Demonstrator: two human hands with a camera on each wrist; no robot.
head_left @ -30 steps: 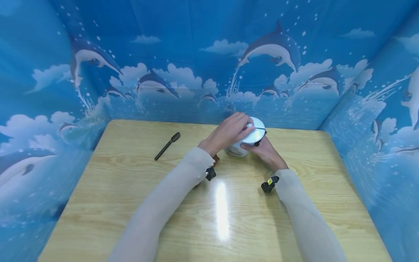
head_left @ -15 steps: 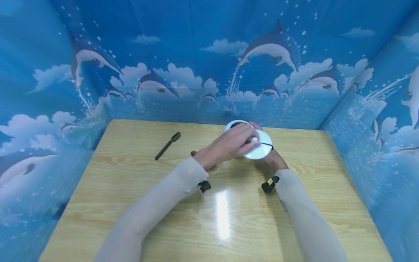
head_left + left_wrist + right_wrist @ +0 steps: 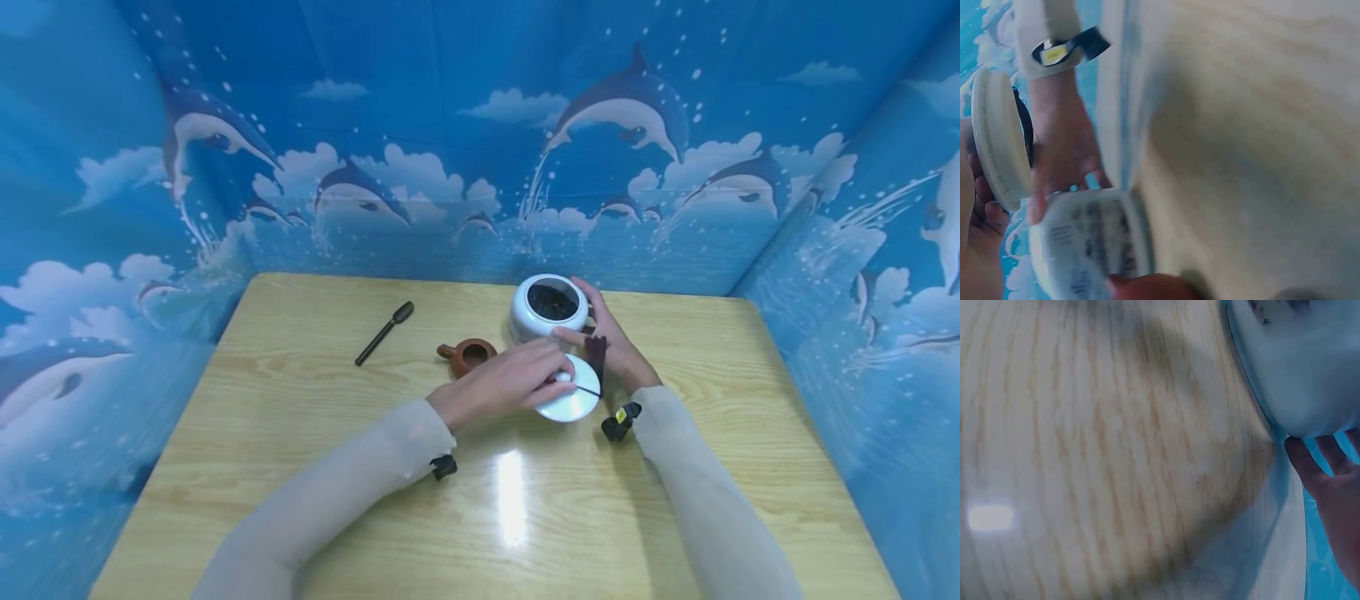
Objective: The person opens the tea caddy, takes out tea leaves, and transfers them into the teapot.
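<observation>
My left hand (image 3: 501,377) pinches the knob of a round white lid (image 3: 567,405), in front of a white jar (image 3: 525,323). From the lid runs a dark cord with a dark tassel (image 3: 596,357). Dark contents show inside the jar's uncovered mouth. My right hand (image 3: 617,343) grips the jar's right side, thumb toward the front. In the left wrist view the lid (image 3: 999,137) stands edge-on above the printed jar wall (image 3: 1063,240). The right wrist view catches right-hand fingers (image 3: 1302,456) against the jar's lower side (image 3: 1297,375).
A small brown clay teapot (image 3: 454,358) stands left of the jar, partly behind the left hand. Further left lies a dark spoon-shaped scoop (image 3: 384,335) on the wooden table (image 3: 300,400). A blue dolphin-print curtain (image 3: 450,125) surrounds the table's back and sides.
My left hand has lifted the lid off the jar and brought it toward the front, uncovering the mouth. The teapot has come into view. The right hand stays at the jar.
</observation>
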